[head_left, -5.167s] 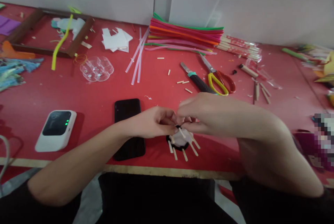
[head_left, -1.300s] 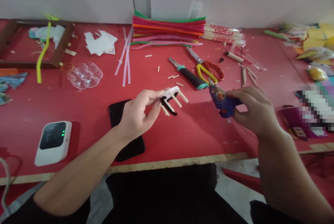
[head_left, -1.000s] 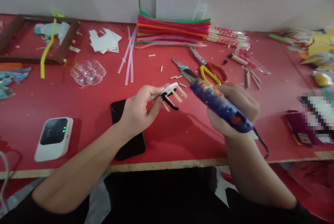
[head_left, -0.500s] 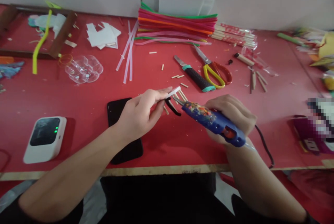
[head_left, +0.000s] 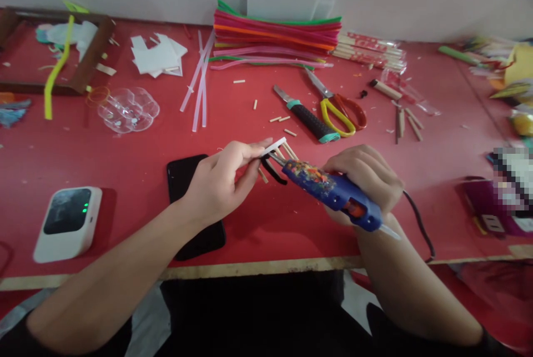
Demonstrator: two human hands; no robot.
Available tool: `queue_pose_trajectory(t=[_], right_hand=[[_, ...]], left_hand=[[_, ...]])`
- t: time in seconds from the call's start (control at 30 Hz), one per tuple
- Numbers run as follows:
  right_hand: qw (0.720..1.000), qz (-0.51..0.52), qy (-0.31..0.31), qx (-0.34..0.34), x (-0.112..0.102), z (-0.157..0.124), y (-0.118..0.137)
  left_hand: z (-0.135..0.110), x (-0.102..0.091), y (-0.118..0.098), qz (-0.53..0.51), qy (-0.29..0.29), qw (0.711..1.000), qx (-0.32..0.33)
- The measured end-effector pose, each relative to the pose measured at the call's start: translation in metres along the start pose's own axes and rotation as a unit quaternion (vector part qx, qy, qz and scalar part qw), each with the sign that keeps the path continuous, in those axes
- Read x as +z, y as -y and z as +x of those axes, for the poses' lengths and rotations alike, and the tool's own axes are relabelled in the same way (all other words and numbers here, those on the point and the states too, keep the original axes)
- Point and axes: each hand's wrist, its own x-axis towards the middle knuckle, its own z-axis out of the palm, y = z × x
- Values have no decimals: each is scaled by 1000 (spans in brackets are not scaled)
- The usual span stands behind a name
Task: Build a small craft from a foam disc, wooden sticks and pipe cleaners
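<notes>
Between thumb and fingers, my left hand (head_left: pixel 227 176) pinches a small white board piece (head_left: pixel 275 147), held tilted above the table. Several short wooden sticks (head_left: pixel 290 150) stick out from its underside, and a curved black strip (head_left: pixel 275 171) hangs below it. My right hand (head_left: pixel 368 176) is wrapped round a blue hot glue gun (head_left: pixel 328 187) whose body is crusted with dried bits. The gun's metal nozzle points left and is at the board's underside, by the sticks; whether it touches cannot be seen. A clear glue stick (head_left: pixel 390 231) protrudes from the gun's rear.
A black phone (head_left: pixel 195 243) lies under my left wrist, beside a white device (head_left: pixel 69 224). Beyond the hands are a knife (head_left: pixel 310 121), scissors (head_left: pixel 337 115), cut stick bits, pipe cleaners (head_left: pixel 275 35) and clear glue sticks (head_left: pixel 202 85). A dark cord (head_left: pixel 420 226) trails right of the gun.
The glue gun's nozzle has shifted slightly left, further in along the board piece. My left hand keeps its pinch, and the whole view has shifted a little.
</notes>
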Motion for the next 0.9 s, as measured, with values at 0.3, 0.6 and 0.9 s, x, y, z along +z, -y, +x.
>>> queue_pose_trajectory(t=[0.3,0.6,0.9], right_hand=[[998,2,-53,-38,8,0,-6],[997,-6,-55,-48,6,3,-6],[996,-10,-67,-55,6,5,-6]], left_hand=[[1,2,2,16,-26,999,32],[1,1,1,9,-24,999,32],[-1,2,1,25,-18,999,18]])
